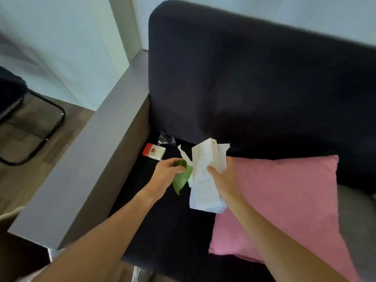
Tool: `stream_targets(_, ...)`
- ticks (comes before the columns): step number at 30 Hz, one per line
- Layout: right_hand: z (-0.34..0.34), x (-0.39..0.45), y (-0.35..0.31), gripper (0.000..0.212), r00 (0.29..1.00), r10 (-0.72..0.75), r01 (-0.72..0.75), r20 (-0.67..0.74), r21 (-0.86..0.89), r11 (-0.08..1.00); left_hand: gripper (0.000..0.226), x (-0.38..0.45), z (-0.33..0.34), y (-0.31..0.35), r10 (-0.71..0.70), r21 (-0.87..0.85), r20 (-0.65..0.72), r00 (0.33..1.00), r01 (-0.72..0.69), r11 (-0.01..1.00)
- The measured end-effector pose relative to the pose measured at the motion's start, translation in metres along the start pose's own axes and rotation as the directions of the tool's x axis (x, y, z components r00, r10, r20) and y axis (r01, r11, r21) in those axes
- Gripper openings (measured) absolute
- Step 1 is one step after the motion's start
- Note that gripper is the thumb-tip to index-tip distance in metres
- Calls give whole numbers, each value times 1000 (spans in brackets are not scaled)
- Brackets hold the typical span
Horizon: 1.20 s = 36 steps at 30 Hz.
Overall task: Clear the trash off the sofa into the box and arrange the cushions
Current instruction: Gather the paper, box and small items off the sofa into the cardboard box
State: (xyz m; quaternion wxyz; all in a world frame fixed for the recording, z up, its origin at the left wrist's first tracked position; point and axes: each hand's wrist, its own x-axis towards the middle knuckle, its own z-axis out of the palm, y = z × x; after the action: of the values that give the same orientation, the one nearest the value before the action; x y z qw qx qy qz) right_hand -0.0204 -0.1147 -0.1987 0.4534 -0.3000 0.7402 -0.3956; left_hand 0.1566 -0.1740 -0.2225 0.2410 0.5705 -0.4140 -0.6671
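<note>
My right hand (222,176) grips a white carton with loose white papers (204,176) above the dark sofa seat (162,220). Just left of it, my left hand (165,174) is closed on a green wrapper (181,181). On the seat near the armrest lie a small red and white box (154,152) and, behind it, a crumpled clear plastic wrapper (166,138). A pink cushion (284,206) lies flat on the seat to the right, under my right forearm. No trash box shows in this view.
The grey armrest (91,159) runs along the left of the seat, and the dark backrest (254,78) rises behind. A grey cushion (358,231) sits at the right edge. A black metal chair frame (40,127) stands on the wooden floor at left.
</note>
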Motion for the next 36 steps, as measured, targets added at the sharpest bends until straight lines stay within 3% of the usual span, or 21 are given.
stream_targets(8, 108, -65, -47, 28, 969, -73, 68, 238, 29, 997, 27, -92, -115, 20, 124, 11, -221, 967, -124, 992)
stream_targets(14, 230, -129, -75, 42, 891, -63, 71, 450, -2, 997, 29, -169, -236, 12, 161, 115, -389, 907, -126, 985)
stream_targets(22, 414, -226, -54, 63, 715, 84, 124, 694, -244, 962, 14, -256, -402, -84, -13, 27, -643, 766, 40, 999)
stream_targets(27, 474, -258, -13, 57, 671, 296, 70, 680, -455, 888, 18, -270, -449, -160, -208, -50, -666, 716, 235, 971)
stream_targets(31, 518, -261, 25, 46, 690, 416, 30, 592, -598, 801, 23, -266, -477, -211, -336, -148, -628, 702, 316, 937)
stream_targets(36, 561, -250, 41, 64, 738, 435, 71, 516, -701, 710, 28, -236, -507, -253, -392, -163, -597, 701, 372, 914)
